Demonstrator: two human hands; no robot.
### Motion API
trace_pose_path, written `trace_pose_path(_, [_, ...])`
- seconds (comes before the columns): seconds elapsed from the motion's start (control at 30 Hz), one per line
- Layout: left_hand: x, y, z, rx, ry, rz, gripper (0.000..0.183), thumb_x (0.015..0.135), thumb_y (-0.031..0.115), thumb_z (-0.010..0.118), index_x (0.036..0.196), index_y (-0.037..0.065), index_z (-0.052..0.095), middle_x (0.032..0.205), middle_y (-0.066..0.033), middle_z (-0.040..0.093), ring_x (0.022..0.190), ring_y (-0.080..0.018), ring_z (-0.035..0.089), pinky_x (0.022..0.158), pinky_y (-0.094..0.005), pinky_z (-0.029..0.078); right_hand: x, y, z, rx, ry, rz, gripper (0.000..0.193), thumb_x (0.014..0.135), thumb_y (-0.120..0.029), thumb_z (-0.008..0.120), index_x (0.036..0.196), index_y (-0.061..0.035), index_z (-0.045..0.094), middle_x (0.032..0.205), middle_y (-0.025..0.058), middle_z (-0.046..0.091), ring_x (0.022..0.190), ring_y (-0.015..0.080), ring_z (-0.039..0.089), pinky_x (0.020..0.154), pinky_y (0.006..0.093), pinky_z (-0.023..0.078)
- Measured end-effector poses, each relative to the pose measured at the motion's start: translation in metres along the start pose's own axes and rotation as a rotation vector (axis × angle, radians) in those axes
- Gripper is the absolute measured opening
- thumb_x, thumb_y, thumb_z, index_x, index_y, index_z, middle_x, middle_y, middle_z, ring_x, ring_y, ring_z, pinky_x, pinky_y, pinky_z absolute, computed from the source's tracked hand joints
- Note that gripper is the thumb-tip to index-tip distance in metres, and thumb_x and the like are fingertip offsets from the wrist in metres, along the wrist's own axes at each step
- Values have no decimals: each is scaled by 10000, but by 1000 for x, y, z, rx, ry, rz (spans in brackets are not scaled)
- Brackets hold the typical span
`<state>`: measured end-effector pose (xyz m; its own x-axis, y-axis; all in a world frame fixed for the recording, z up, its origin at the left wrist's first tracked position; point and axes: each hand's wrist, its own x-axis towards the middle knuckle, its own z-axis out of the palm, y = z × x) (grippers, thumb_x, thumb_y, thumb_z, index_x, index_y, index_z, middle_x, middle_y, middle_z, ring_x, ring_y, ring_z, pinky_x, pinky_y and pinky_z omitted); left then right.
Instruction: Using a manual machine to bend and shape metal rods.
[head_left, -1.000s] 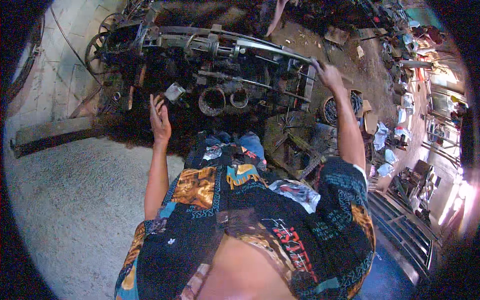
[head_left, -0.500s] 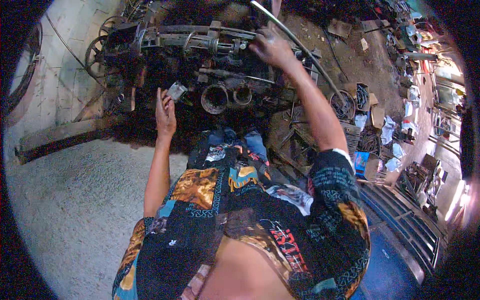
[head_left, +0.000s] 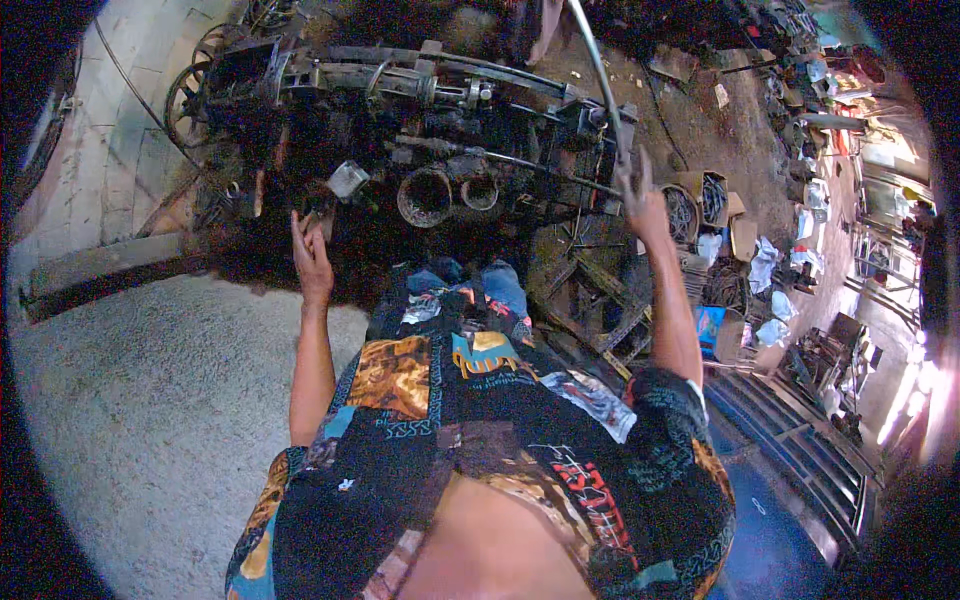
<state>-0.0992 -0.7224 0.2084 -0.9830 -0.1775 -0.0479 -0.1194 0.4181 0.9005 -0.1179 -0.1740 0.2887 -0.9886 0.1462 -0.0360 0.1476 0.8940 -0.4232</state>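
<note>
My left hand (head_left: 313, 265) is in front of the dark machine, fingers stretched out and apart, with nothing clearly in it. Just beyond its fingertips is a small pale grey block-shaped metal piece (head_left: 348, 180). On the right, my right hand (head_left: 642, 200) is at the lower end of a long, slightly bent metal rod (head_left: 598, 75). Its fingers seem to close around that end, though they are blurred. The rod runs up past the top of the view. The long machine (head_left: 450, 92), with bars and clamps, lies across the far side.
Two round metal pipe openings (head_left: 427, 197) face me below the machine. A spoked wheel (head_left: 187, 100) stands at its left end. Boxes of metal parts (head_left: 712, 195) and a metal frame (head_left: 625, 320) lie to the right. A skin-coloured limb of another person (head_left: 546, 30) shows at the top.
My right hand has moved from the machine's bars rightward and nearer to the rod's end. The rod has swung steeper. My left hand has drawn back from the grey piece.
</note>
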Motion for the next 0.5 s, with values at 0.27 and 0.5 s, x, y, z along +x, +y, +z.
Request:
trace_pose_path(0.27, [10, 38, 19, 42, -127, -25, 585, 963, 214, 465, 1445, 16, 199, 1318, -182, 459, 1071, -220, 559, 884, -313, 445, 90, -96, 72, -6, -46, -434, 462, 881, -271, 588, 1254, -54, 424, 809, 235, 619, 748, 406, 613, 644, 475, 486])
trace_pose_path(0.5, [14, 56, 22, -24, -84, 46, 610, 952, 215, 489, 1445, 12, 193, 1346, -176, 429, 1086, -231, 553, 888, -304, 444, 98, -80, 38, -1, -121, -648, 517, 773, -214, 656, 1242, -91, 476, 722, 202, 618, 676, 366, 629, 600, 465, 484])
